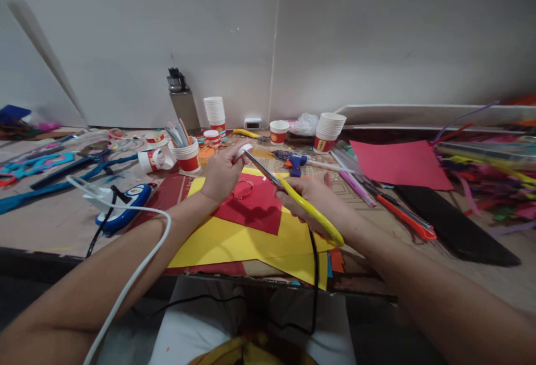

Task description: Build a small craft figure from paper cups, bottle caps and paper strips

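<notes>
My left hand (221, 174) pinches a small white piece (244, 150), whose kind I cannot make out, above the sheets. In my right hand (307, 197) is a pair of scissors (312, 210) with yellow handles. Their metal blades point up and left, with the tips at the white piece; whether they touch it is unclear. Beneath both hands lies a red sheet of paper (255, 217) on larger yellow sheets (209, 242). A thin red loop (243, 190) and a tiny white scrap rest on the red sheet.
Behind my hands stand stacked paper cups (329, 130), a cup of pens (185, 155) and a bottle (184, 105). A blue glue gun (296, 164) lies beyond the scissors. To the right are a red utility knife (406, 217) and a black flat object (456, 225). A white cable (142, 264) crosses my left forearm.
</notes>
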The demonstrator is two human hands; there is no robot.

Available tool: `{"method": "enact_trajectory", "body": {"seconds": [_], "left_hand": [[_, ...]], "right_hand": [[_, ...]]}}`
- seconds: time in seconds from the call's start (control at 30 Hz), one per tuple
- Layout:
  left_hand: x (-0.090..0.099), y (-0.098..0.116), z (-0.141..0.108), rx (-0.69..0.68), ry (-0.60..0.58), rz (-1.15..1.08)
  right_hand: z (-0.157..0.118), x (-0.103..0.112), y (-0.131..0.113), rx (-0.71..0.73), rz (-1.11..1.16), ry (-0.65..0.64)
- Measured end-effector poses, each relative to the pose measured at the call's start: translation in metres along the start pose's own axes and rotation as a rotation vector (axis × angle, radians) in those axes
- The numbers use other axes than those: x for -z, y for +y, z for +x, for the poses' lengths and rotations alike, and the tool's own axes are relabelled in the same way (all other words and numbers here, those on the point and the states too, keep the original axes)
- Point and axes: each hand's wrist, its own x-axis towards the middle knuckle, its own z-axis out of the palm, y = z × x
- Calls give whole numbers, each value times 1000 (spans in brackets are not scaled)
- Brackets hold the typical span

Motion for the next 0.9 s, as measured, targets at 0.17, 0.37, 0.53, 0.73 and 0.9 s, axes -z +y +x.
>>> {"method": "enact_trajectory", "body": {"seconds": [0.17, 0.37, 0.53, 0.73, 0.9], "left_hand": [[0, -1, 1, -10, 4, -23], [-3, -5, 4, 39, 40, -323], [-3, -4, 3, 15, 18, -408], [-4, -4, 1, -17, -14, -364], [-4, -5, 1, -18, -15, -348]], "right_hand": [[-2, 0, 9, 18, 93, -89], [-6, 5, 9, 35, 149, -110], [-6, 7, 4, -27, 172, -139], [-8, 9, -4, -87, 185, -125], [-9, 10, -9, -139, 180, -129]]}}
